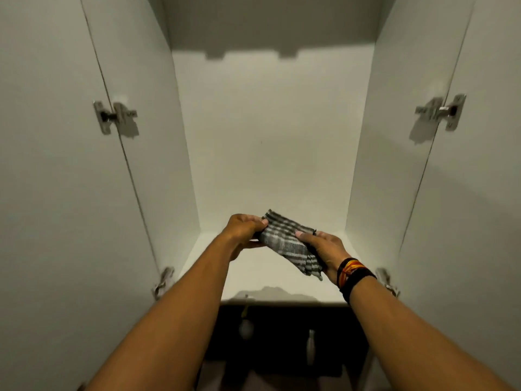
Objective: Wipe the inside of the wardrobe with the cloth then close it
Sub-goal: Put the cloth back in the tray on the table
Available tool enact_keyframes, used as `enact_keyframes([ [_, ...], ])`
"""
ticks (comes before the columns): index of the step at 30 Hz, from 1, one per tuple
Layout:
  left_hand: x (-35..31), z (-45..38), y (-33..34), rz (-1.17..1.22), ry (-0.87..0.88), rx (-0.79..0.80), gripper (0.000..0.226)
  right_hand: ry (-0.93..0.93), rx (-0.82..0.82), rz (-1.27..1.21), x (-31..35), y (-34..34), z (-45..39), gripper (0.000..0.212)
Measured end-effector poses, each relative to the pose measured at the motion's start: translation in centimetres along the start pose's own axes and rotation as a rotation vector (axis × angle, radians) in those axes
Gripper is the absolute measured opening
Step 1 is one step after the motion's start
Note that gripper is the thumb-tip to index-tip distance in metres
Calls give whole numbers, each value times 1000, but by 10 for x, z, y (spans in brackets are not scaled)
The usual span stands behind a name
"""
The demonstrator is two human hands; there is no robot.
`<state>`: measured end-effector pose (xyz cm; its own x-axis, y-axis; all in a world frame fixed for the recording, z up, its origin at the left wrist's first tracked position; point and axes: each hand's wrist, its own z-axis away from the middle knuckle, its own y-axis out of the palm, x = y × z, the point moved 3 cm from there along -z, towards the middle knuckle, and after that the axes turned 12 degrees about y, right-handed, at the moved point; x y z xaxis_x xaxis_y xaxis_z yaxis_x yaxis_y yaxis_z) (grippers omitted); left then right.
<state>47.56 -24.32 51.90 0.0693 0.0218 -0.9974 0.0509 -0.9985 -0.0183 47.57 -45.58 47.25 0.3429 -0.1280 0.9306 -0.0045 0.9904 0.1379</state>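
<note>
While the striped cloth [287, 244] hangs above the wardrobe floor [270, 280], pinched at either end by left hand [244, 231] and right hand [328, 251] with fingers curled shut, fold into a flat pad, then press down and sweep from the back forward.

Cloth [284, 244]: woven fabric, grey-striped, coarse. Wardrobe [270, 142] panels: smooth matt white laminate. Hinges [115, 117]: shiny metal.

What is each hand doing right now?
Left hand: closed on the cloth.
Right hand: closed on the same cloth.
</note>
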Motion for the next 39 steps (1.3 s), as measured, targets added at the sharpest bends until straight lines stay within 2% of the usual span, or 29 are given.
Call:
enact_keyframes([
  [3, 70, 42, -18, 9, -92, -64, 14, 95, -21, 48, -69, 8, 13, 49],
  [8, 191, 126, -63, 48, -263, -239, 14, 244, -2, 274, -187, 42, 25, 37],
  [10, 238, 166, -88, 28, -307, -291, 10, 313, 11, 343, -239, 63, 27, 43],
  [13, 311, 237, -139, -16, -395, -370, 10, 424, 121, 521, -330, 110, 39, 44],
  [16, 374, 312, -196, -34, -512, -518, 10, 514, 252, 649, -411, 164, 57, 43],
  [18, 410, 361, -235, -54, -582, -624, 17, 539, 340, 696, -461, 205, 71, 33],
  [21, 445, 427, -277, -86, -649, -723, 12, 520, 427, 771, -518, 261, 91, 16],
  [24, 476, 477, -310, -116, -720, -832, 16, 489, 509, 837, -569, 313, 108, 12],
  [27, 509, 513, -332, -190, -818, -884, 16, 467, 596, 932, -622, 349, 119, 43],
  [29, 525, 529, -337, -291, -875, -850, 12, 440, 672, 1049, -650, 363, 127, 48],
  [30, 531, 533, -336, -378, -897, -792, 17, 418, 707, 1114, -662, 366, 131, 48],
  [33, 535, 536, -325, -710, -845, -513, 42, 306, 748, 1253, -684, 366, 144, 46],
  [34, 534, 533, -319, -817, -768, -415, 52, 212, 733, 1271, -683, 363, 147, 45],
  [36, 528, 525, -306, -1066, -603, -181, 78, -90, 647, 1284, -675, 355, 152, 46],
  [38, 519, 511, -294, -1266, -414, -34, 85, -423, 523, 1327, -658, 343, 153, 58],
  [39, 514, 505, -289, -1308, -331, -10, 88, -529, 473, 1347, -650, 335, 152, 66],
])
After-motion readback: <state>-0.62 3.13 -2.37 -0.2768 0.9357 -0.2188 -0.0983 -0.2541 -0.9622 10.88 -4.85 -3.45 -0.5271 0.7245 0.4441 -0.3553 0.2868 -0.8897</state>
